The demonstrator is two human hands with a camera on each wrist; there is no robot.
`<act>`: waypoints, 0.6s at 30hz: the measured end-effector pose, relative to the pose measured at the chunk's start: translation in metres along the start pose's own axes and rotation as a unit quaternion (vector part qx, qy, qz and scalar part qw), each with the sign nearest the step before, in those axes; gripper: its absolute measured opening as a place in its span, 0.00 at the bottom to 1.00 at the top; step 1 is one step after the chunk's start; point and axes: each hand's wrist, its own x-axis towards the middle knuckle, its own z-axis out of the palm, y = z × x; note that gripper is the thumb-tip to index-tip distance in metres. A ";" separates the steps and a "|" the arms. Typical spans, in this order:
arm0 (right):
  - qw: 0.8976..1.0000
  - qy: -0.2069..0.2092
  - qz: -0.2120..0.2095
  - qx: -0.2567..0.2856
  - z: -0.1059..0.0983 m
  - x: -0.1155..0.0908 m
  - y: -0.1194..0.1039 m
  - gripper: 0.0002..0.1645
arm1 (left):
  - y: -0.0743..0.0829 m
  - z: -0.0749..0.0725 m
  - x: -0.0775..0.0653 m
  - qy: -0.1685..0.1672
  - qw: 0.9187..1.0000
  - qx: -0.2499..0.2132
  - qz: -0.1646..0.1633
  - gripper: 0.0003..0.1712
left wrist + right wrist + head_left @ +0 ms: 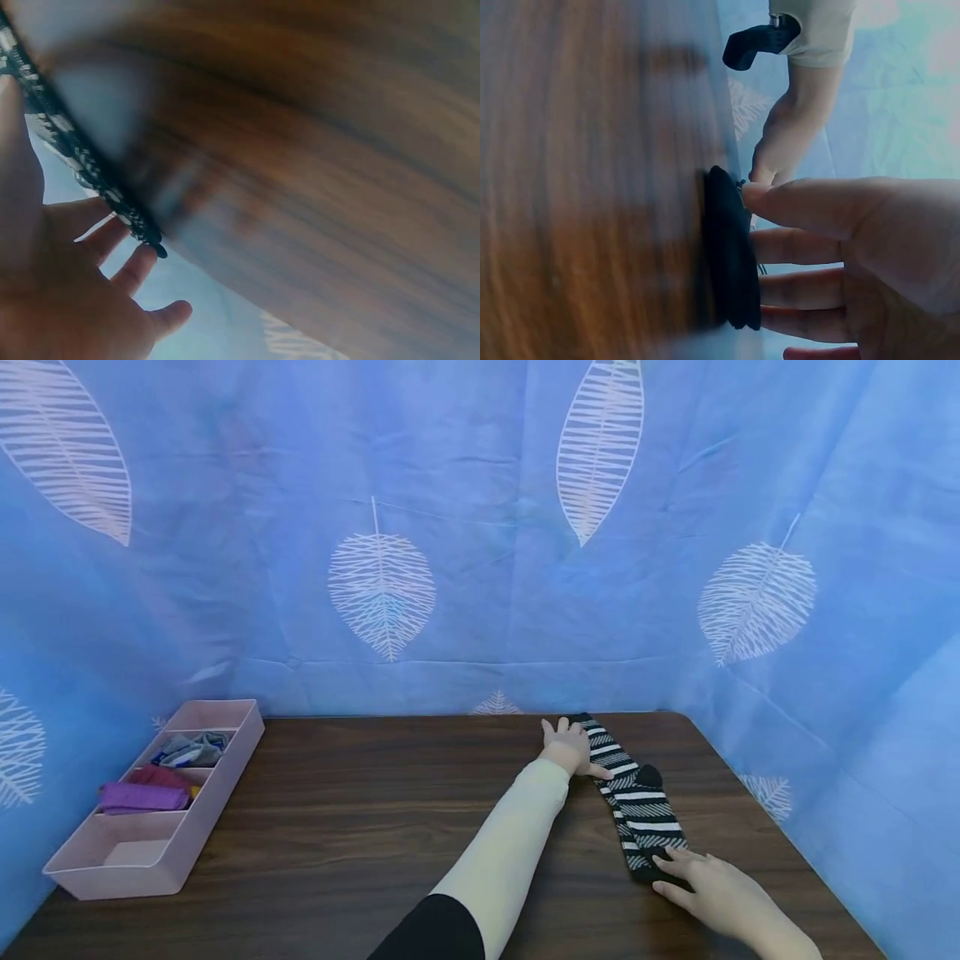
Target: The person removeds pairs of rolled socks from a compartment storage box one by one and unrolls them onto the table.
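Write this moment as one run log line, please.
striped socks: lying on table | left hand: touching far end | right hand: touching near end | pink organizer: table's left side

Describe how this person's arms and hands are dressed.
The left hand is ungloved; a pale cream sleeve covers that arm down to the wrist, with a black sleeve further up. A small, bent black piece shows near the wrist. The right hand is ungloved too, and no sleeve shows on that arm.
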 end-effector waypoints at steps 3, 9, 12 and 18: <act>1.000 -0.002 0.011 0.008 -0.002 0.000 0.001 0.32 | 0.004 -0.003 -0.002 0.009 1.000 -0.019 0.008 0.50; 0.999 -0.007 0.027 0.017 -0.004 0.001 0.002 0.32 | 0.015 -0.002 0.008 0.010 0.999 -0.046 0.022 0.49; 0.999 -0.012 0.045 0.018 -0.005 0.000 0.007 0.33 | 0.028 -0.001 0.018 0.004 0.998 -0.051 0.024 0.49; 0.997 -0.023 0.071 0.027 -0.008 -0.002 0.021 0.35 | 0.051 -0.009 0.015 0.017 0.998 -0.055 0.023 0.47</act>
